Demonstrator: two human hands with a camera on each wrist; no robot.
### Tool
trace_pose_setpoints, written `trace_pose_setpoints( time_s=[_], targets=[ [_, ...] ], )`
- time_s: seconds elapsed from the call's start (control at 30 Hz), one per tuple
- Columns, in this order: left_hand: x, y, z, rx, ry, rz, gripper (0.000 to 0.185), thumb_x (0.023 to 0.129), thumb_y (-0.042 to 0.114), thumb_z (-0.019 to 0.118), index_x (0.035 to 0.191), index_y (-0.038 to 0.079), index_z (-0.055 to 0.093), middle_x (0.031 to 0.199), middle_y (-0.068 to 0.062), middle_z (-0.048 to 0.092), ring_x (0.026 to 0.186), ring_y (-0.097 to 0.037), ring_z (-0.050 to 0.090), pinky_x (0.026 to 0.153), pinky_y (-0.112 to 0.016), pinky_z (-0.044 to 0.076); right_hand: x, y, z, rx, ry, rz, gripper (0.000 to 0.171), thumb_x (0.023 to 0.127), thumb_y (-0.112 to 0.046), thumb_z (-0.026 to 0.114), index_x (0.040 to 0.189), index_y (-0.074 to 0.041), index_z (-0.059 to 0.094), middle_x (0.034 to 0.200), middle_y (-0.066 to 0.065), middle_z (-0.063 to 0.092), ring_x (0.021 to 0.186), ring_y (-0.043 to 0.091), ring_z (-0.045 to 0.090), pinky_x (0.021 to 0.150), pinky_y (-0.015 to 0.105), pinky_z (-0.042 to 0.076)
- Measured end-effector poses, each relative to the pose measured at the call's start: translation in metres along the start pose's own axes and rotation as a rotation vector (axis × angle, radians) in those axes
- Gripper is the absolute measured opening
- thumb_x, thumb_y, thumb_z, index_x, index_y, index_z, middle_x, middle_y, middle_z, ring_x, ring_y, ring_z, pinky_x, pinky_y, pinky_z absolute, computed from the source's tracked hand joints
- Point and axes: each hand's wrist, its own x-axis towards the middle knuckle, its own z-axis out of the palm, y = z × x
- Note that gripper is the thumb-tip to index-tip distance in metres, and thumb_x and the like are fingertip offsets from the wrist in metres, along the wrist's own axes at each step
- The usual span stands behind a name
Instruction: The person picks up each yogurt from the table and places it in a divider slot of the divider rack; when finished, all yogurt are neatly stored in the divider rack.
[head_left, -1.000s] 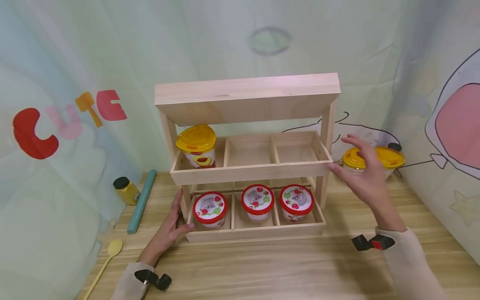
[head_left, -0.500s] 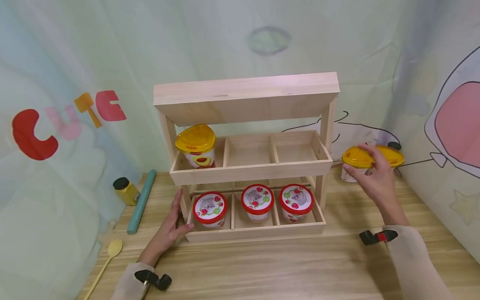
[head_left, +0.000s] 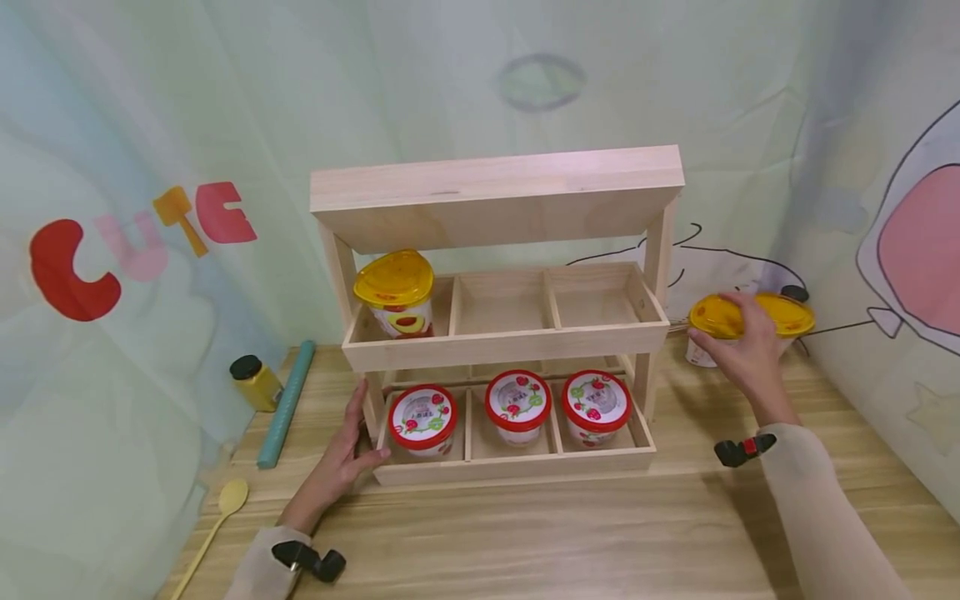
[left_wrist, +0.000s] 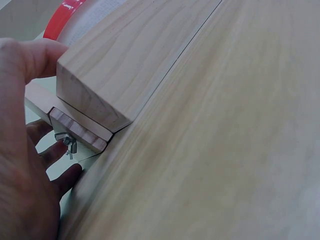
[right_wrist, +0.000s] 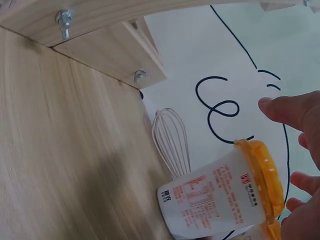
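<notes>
A two-tier wooden rack (head_left: 502,342) stands on the table in the head view. My left hand (head_left: 341,454) grips its lower left corner, thumb on the tray edge and fingers round the side near a wing nut (left_wrist: 66,142). My right hand (head_left: 750,354) is over a yellow-lidded cup (head_left: 712,321) right of the rack. In the right wrist view the thumb (right_wrist: 282,107) is apart from this cup (right_wrist: 215,195), with the other fingers beside its lid. Another yellow-lidded cup (head_left: 791,315) is partly hidden behind it.
A yellow-lidded cup (head_left: 396,287) sits in the upper left compartment. Red-lidded cups (head_left: 517,404) fill the lower compartments. At left lie a yellow jar (head_left: 257,385), a teal rod (head_left: 287,406) and a yellow spoon (head_left: 225,508). A whisk (right_wrist: 171,142) leans behind the right cup.
My right hand has moved right from beside the upper tray's end to the yellow-lidded cup, its fingers now over the lid. The left hand has stayed on the rack.
</notes>
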Motion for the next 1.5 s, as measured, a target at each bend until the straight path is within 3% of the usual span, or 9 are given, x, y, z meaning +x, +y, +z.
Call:
trace_pose_setpoints(
  time_s=[0.17, 0.47, 0.5, 0.6, 0.73, 1.07, 1.23, 1.33, 1.5],
  targets=[
    [-0.001, 0.000, 0.000, 0.008, 0.000, -0.019, 0.111, 0.091, 0.001, 0.072, 0.173, 0.015, -0.002, 0.172, -0.035, 0.028, 0.155, 0.014, 0.021, 0.119, -0.007, 0.012, 0.005, 0.004, 0.005, -0.002, -0.009, 0.003, 0.074, 0.096, -0.021, 0.080, 0.158, -0.002, 0.045, 0.170, 0.030, 0.035, 0.158, 0.055, 0.024, 0.128, 0.076, 0.014],
    [-0.001, 0.001, 0.000, 0.032, -0.001, -0.033, 0.112, 0.091, 0.003, 0.072, 0.173, 0.016, -0.002, 0.172, -0.034, 0.029, 0.154, 0.016, 0.021, 0.120, -0.011, 0.013, 0.011, 0.004, 0.017, -0.032, -0.016, -0.006, 0.070, 0.095, -0.023, 0.081, 0.154, -0.002, 0.049, 0.162, 0.030, 0.043, 0.149, 0.058, 0.031, 0.120, 0.079, 0.018],
    [-0.001, 0.001, 0.000, 0.036, 0.002, -0.033, 0.112, 0.091, 0.003, 0.073, 0.173, 0.016, -0.002, 0.172, -0.034, 0.029, 0.154, 0.016, 0.021, 0.121, -0.014, 0.014, 0.011, 0.004, 0.018, -0.041, -0.022, 0.002, 0.070, 0.095, -0.024, 0.081, 0.154, -0.004, 0.049, 0.162, 0.030, 0.043, 0.147, 0.059, 0.030, 0.118, 0.079, 0.018],
    [-0.001, 0.002, -0.001, 0.034, 0.002, -0.028, 0.111, 0.091, 0.002, 0.072, 0.173, 0.015, -0.002, 0.172, -0.035, 0.029, 0.154, 0.014, 0.021, 0.131, -0.042, 0.017, 0.012, 0.002, 0.021, -0.065, -0.036, 0.031, 0.072, 0.096, -0.030, 0.081, 0.156, -0.007, 0.048, 0.166, 0.029, 0.037, 0.146, 0.059, 0.026, 0.114, 0.080, 0.016],
    [-0.001, 0.003, -0.001, 0.021, -0.004, -0.055, 0.112, 0.092, 0.003, 0.072, 0.174, 0.017, -0.003, 0.173, -0.034, 0.026, 0.154, 0.016, 0.019, 0.119, -0.082, 0.012, 0.014, 0.001, 0.023, -0.083, -0.048, 0.040, 0.071, 0.096, -0.030, 0.080, 0.156, -0.009, 0.049, 0.167, 0.031, 0.032, 0.148, 0.061, 0.019, 0.113, 0.082, 0.013],
    [-0.001, 0.004, 0.000, 0.015, -0.001, -0.072, 0.112, 0.092, 0.005, 0.073, 0.174, 0.018, -0.003, 0.173, -0.034, 0.025, 0.154, 0.014, 0.019, 0.113, -0.091, 0.009, 0.021, 0.007, 0.028, -0.125, -0.102, 0.033, 0.063, 0.098, -0.031, 0.076, 0.152, -0.009, 0.053, 0.171, 0.033, 0.026, 0.156, 0.062, 0.014, 0.118, 0.086, 0.006],
    [-0.002, 0.006, -0.001, 0.013, 0.000, -0.085, 0.112, 0.092, 0.005, 0.072, 0.174, 0.019, -0.003, 0.175, -0.034, 0.020, 0.156, 0.011, 0.018, 0.114, -0.091, 0.007, 0.018, 0.012, 0.033, -0.113, -0.085, 0.024, 0.059, 0.098, -0.031, 0.076, 0.148, -0.009, 0.056, 0.172, 0.030, 0.025, 0.157, 0.061, 0.014, 0.120, 0.085, 0.008],
    [-0.002, 0.006, -0.002, 0.012, 0.001, -0.104, 0.112, 0.093, 0.007, 0.072, 0.174, 0.020, -0.003, 0.176, -0.033, 0.017, 0.164, -0.005, 0.015, 0.115, -0.091, 0.006, 0.015, 0.014, 0.036, -0.082, -0.059, 0.017, 0.056, 0.099, -0.032, 0.076, 0.147, -0.009, 0.057, 0.172, 0.028, 0.026, 0.156, 0.061, 0.014, 0.119, 0.086, 0.012],
    [-0.001, 0.005, -0.002, 0.024, -0.007, -0.131, 0.113, 0.092, 0.010, 0.073, 0.174, 0.023, -0.003, 0.176, -0.033, 0.017, 0.161, -0.059, 0.011, 0.114, -0.092, 0.006, 0.011, 0.017, 0.040, -0.088, -0.043, -0.015, 0.055, 0.101, -0.033, 0.073, 0.148, -0.010, 0.058, 0.171, 0.030, 0.025, 0.153, 0.063, 0.014, 0.116, 0.087, 0.016]
  ],
)
